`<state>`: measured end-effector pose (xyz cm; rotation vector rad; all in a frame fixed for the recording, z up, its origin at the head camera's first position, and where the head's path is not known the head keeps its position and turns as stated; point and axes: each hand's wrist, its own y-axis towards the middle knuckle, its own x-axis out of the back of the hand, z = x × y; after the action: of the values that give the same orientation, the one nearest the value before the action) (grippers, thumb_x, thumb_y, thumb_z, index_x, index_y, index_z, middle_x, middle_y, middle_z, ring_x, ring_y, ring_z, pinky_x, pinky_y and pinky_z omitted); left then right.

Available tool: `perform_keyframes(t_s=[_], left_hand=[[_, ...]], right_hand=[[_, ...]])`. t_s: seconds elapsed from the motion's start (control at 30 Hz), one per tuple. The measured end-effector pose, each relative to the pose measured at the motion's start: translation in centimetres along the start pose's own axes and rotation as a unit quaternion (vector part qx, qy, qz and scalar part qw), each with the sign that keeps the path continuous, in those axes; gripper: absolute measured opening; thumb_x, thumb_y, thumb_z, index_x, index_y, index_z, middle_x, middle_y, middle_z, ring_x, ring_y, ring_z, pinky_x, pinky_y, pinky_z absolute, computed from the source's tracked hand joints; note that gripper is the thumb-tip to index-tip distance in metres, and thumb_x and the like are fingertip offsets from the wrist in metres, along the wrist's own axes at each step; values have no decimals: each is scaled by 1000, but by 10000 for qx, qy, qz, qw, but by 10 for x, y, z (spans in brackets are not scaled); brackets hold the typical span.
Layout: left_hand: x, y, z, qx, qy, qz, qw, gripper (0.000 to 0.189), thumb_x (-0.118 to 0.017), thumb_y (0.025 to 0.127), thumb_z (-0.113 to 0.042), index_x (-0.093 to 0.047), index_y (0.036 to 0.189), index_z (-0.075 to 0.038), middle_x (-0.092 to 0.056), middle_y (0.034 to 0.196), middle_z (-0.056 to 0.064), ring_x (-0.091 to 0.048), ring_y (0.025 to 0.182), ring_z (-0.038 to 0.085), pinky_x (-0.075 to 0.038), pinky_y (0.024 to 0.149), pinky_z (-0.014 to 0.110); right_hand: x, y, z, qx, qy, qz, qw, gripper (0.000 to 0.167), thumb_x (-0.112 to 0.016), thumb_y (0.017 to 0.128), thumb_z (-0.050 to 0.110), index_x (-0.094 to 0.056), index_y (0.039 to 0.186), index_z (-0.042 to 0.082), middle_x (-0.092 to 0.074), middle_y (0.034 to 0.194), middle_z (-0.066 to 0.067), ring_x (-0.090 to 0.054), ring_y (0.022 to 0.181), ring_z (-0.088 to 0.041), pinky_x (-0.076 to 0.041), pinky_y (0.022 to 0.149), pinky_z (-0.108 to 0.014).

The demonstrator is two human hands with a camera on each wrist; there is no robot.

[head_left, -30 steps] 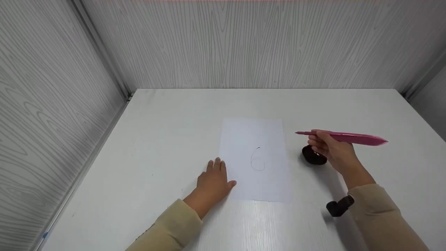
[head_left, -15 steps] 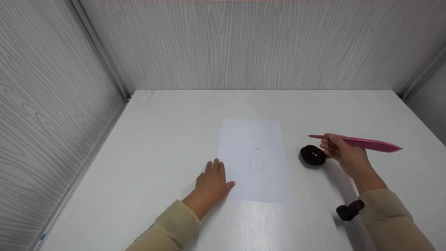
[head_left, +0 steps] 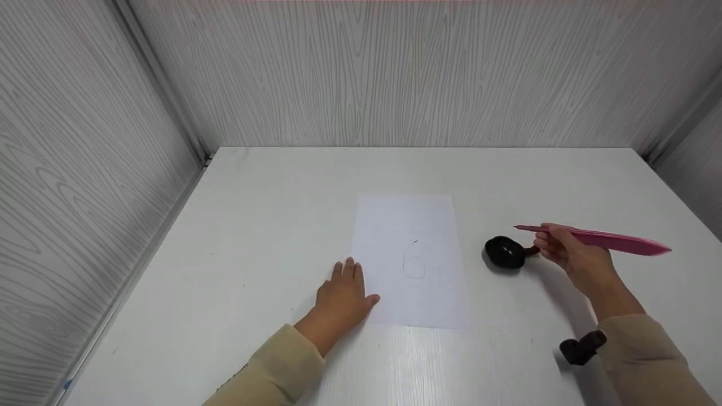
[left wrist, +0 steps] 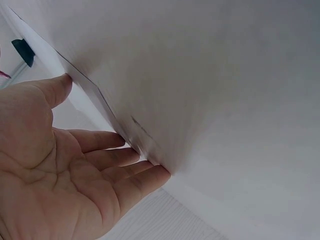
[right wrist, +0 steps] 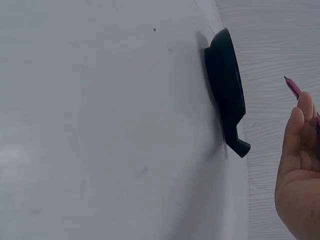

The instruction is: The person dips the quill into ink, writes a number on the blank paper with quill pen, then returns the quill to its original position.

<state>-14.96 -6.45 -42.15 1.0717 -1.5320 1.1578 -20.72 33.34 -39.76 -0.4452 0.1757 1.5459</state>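
Note:
My right hand [head_left: 581, 265] pinches a pink quill pen [head_left: 626, 242] above the table, its tip pointing left and its feather end to the right. Below and left of that hand sits a small black dish [head_left: 503, 252] with a short stub handle. In the right wrist view the dish [right wrist: 225, 75] is seen side-on, apart from the pen's tip [right wrist: 292, 86]. A white paper sheet [head_left: 389, 225] lies mid-table, bearing a thin drawn 6-like line [head_left: 414, 276]. My left hand [head_left: 341, 296] rests with fingers extended at its left edge; the left wrist view shows the fingertips [left wrist: 157, 172] touching down.
The white tabletop [head_left: 271, 214] is bounded by a grey wood-grain wall [head_left: 361, 73] behind and another wall [head_left: 73, 197] on the left. A black wrist-camera mount [head_left: 582, 348] juts from the right sleeve over the table.
My right hand has moved right and slightly toward me with the quill pen, uncovering the dish and its handle. The left hand stays at the paper's edge.

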Motion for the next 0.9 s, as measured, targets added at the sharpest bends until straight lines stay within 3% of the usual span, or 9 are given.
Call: perform_keyframes(t_s=[0.43,0.63,0.7,0.77,0.83,0.9], left_hand=[[2,-2,-2,87,-106,-21,9999,74,-55,95,-45,-33,144,5,-29,151,20,-26,138,35,-41,97,47],[1,-3,-1,57,-92,-47,9999,75,-54,95,-46,-33,144,6,-29,150,20,-26,138,35,-41,97,47],[0,-2,0,50,-64,-19,10000,75,-54,95,-47,-32,145,6,-29,151,20,-25,139,35,-41,97,47],[-1,0,0,46,-66,-3,10000,75,-53,95,-47,-32,145,5,-28,151,20,-25,139,35,-41,98,47],[-2,0,0,41,-76,-4,10000,75,-53,95,-47,-31,145,5,-28,151,20,-24,139,35,-40,98,48],[-2,1,0,15,-102,-57,9999,75,-54,95,-46,-32,144,6,-29,150,21,-25,138,36,-41,97,48]], right_hand=[[21,-3,-1,145,-401,-78,9991,18,-65,91,14,-72,104,4,-72,96,-10,-69,87,-17,-51,82,-31],[26,-2,-1,503,-1353,13,9895,19,-66,91,16,-70,107,7,-72,95,-9,-70,85,-15,-53,77,-29],[27,-2,-2,724,-1930,161,9784,20,-64,92,17,-68,110,7,-72,96,-7,-69,86,-13,-53,76,-28],[27,-2,-2,974,-2670,347,9581,25,-61,95,19,-64,114,4,-71,98,-7,-68,88,-11,-53,76,-27],[26,-2,-2,1239,-3413,549,9301,29,-56,98,20,-60,117,-1,-69,101,-8,-67,90,-9,-53,77,-25],[24,-2,-3,1607,-4137,706,8933,29,-52,100,19,-58,117,-4,-68,101,-8,-65,90,-6,-52,75,-23]])
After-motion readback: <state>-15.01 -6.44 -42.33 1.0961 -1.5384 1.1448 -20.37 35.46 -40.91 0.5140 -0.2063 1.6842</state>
